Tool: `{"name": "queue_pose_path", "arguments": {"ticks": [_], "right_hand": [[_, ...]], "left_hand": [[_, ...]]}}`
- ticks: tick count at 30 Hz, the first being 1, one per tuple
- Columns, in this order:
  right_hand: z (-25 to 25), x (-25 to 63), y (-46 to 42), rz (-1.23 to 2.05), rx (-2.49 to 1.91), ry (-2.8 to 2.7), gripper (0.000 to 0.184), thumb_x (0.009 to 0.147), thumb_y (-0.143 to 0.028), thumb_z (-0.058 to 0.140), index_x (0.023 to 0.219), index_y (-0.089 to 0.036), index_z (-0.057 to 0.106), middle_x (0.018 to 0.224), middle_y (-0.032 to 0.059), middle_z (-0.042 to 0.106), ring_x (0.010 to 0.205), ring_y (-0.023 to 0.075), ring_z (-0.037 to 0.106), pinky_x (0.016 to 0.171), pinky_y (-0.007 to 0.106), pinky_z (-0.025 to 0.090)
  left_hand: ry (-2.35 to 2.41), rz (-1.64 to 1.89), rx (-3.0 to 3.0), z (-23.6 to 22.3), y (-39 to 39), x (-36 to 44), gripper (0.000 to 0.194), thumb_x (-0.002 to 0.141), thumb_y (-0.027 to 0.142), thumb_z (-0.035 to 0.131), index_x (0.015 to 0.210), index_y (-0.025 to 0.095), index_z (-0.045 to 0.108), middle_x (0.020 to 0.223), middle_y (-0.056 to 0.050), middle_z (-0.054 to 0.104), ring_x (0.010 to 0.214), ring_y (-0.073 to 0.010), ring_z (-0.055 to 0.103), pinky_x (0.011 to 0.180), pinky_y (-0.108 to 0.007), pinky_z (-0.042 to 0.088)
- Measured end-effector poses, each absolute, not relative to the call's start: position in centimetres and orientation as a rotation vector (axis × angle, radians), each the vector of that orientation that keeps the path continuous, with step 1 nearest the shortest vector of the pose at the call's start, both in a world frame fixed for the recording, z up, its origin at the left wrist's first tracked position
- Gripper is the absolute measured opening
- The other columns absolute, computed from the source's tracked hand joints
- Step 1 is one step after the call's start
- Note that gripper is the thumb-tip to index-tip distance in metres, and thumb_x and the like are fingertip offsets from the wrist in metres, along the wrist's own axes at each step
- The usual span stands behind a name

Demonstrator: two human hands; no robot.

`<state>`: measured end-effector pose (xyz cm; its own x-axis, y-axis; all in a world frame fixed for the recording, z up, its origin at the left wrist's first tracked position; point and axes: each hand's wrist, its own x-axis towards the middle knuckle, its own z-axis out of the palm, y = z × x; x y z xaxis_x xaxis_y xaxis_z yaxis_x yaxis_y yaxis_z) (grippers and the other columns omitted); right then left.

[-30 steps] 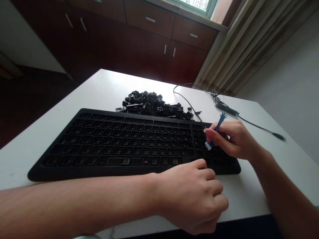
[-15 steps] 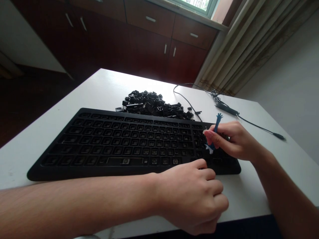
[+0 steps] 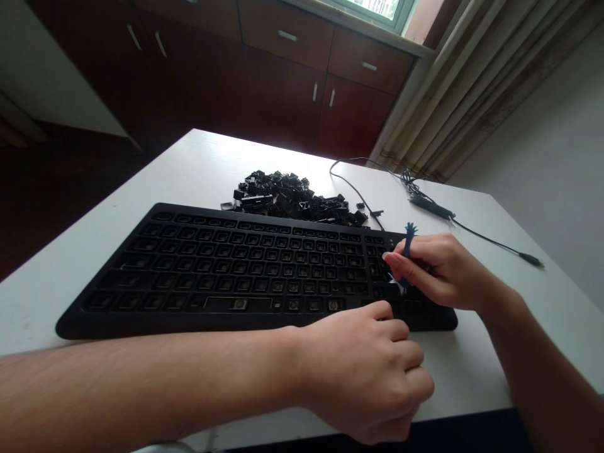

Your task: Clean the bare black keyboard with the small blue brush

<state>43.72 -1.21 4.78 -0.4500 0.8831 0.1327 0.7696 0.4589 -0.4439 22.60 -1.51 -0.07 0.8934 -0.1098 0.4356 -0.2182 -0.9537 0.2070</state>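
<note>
A black keyboard [image 3: 240, 269] with its keycaps off lies on the table, its key sockets bare. My right hand [image 3: 436, 267] pinches a slim blue stick-like tool [image 3: 408, 242] between thumb and fingers. The tool's upper end is frayed like bristles, and its white lower tip reaches down to the sockets at the keyboard's right side. At the keyboard's front edge, my left hand [image 3: 363, 374] rests palm down with its fingers curled closed. Its palm and fingertips are hidden, so whatever may be in it does not show.
Behind the keyboard lies a heap of loose black keycaps [image 3: 287, 198]. A black cable [image 3: 352, 185] runs across the back right of the white table [image 3: 155, 182], with a bundled coil and a plug end. Wooden cabinets [image 3: 283, 94] and a curtain [image 3: 453, 94] stand beyond.
The blue tool in my right hand has shifted slightly down and stands more upright over the right side of the keyboard. My left hand stays in place.
</note>
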Motion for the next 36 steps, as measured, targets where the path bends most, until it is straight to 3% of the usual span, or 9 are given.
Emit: {"name": "queue_pose_path", "arguments": {"ticks": [8,14,16,19,21,25,28,33,36], "right_hand": [[5.0,43.2,-1.1,0.104,-1.419,-1.977,0.019,0.099,-0.032,0.058,0.095,-0.022,0.072,0.083,0.0045,0.075,0.077,0.0179,0.069,0.073,0.031,0.053],[5.1,44.0,-1.0,0.881,-1.343,-2.095,0.038,0.103,-0.043,0.048,0.084,-0.018,0.069,0.058,-0.0008,0.06,0.05,0.011,0.054,0.05,0.025,0.043],[4.6,44.0,-0.6,0.708,-1.418,-2.186,0.034,0.102,-0.042,0.051,0.085,-0.019,0.07,0.061,0.0001,0.062,0.052,0.0119,0.055,0.053,0.026,0.044],[4.0,44.0,-0.1,0.008,-1.483,-2.109,0.023,0.099,-0.039,0.057,0.097,-0.022,0.073,0.086,0.0068,0.072,0.074,0.0192,0.064,0.071,0.032,0.049],[4.1,44.2,-0.1,-0.109,-1.477,-2.036,0.024,0.1,-0.038,0.055,0.1,-0.023,0.073,0.091,0.008,0.071,0.08,0.0208,0.064,0.075,0.034,0.048],[4.8,44.5,-0.5,0.453,-1.443,-1.94,0.039,0.104,-0.042,0.045,0.084,-0.02,0.07,0.066,0.0018,0.056,0.06,0.0136,0.052,0.056,0.028,0.041],[4.8,44.6,-0.5,0.85,-1.436,-2.095,0.043,0.103,-0.045,0.045,0.081,-0.018,0.069,0.063,0.0005,0.056,0.056,0.0119,0.051,0.052,0.025,0.04],[3.8,45.0,0.5,-0.021,-1.572,-2.048,0.028,0.101,-0.04,0.053,0.103,-0.02,0.073,0.093,0.0073,0.071,0.083,0.0191,0.064,0.079,0.033,0.049],[3.9,45.1,0.6,-0.066,-1.544,-1.937,0.03,0.102,-0.04,0.05,0.103,-0.021,0.074,0.092,0.0069,0.069,0.08,0.0181,0.062,0.077,0.033,0.048]], "left_hand": [[-0.246,0.627,2.807,0.0,-1.5,22.6,0.018,0.092,0.031,0.057,0.079,0.018,0.055,0.075,-0.002,0.058,0.066,-0.0182,0.049,0.067,-0.038,0.035],[-0.244,0.632,2.808,-0.1,-1.5,22.7,0.018,0.092,0.031,0.057,0.08,0.018,0.056,0.075,-0.001,0.058,0.067,-0.0183,0.049,0.067,-0.037,0.035],[-0.242,0.645,2.809,-0.1,-1.5,22.7,0.018,0.092,0.031,0.057,0.08,0.018,0.055,0.075,-0.001,0.058,0.067,-0.0183,0.049,0.067,-0.037,0.035],[-0.249,0.655,2.813,-0.2,-1.6,22.6,0.018,0.092,0.031,0.058,0.079,0.018,0.055,0.075,-0.001,0.057,0.066,-0.018,0.049,0.067,-0.037,0.035],[-0.247,0.657,2.819,-0.2,-1.6,22.6,0.019,0.092,0.031,0.058,0.078,0.018,0.054,0.073,-0.001,0.057,0.065,-0.0176,0.048,0.067,-0.036,0.035],[-0.234,0.659,2.825,-0.1,-1.6,22.7,0.02,0.092,0.032,0.058,0.077,0.019,0.053,0.072,-0.001,0.056,0.064,-0.017,0.048,0.067,-0.036,0.034],[-0.234,0.651,2.826,-0.2,-1.6,22.6,0.019,0.092,0.032,0.057,0.078,0.019,0.053,0.073,0.0,0.056,0.064,-0.017,0.048,0.067,-0.036,0.034],[-0.241,0.645,2.831,-0.1,-1.6,22.6,0.019,0.092,0.032,0.057,0.079,0.019,0.053,0.073,0.0,0.056,0.065,-0.0172,0.048,0.068,-0.036,0.034],[-0.241,0.64,2.84,0.0,-1.6,22.7,0.02,0.092,0.033,0.057,0.078,0.019,0.052,0.071,0.0,0.055,0.064,-0.0171,0.047,0.068,-0.036,0.034]]}}
